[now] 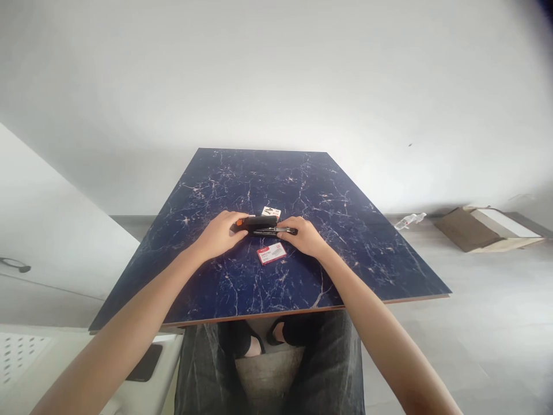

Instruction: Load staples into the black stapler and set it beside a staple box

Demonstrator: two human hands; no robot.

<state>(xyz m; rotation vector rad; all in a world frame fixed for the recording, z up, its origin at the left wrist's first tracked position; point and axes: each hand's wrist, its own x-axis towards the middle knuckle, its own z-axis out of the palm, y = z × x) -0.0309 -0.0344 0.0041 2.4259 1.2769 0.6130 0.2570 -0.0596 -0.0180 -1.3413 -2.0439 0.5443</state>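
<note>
A black stapler (262, 223) with an orange part at its left end lies sideways over the table, its top apart from its base. My left hand (221, 233) grips the orange end, fingers behind and thumb in front. At the other end, the fingers of my right hand (303, 235) are closed on the stapler's base and a silver metal strip. Just in front of the stapler lies a small red and white box (272, 253), apart from both hands. Behind it is a small white box (271, 211) with dark and red print, partly hidden by the stapler.
The dark blue marbled table (268, 178) has its far edge near a white wall. On the floor to the right lie a clear plastic bottle (410, 220) and an open cardboard box (469, 229). A dark flat phone-like object (146, 363) rests on a pale surface at lower left.
</note>
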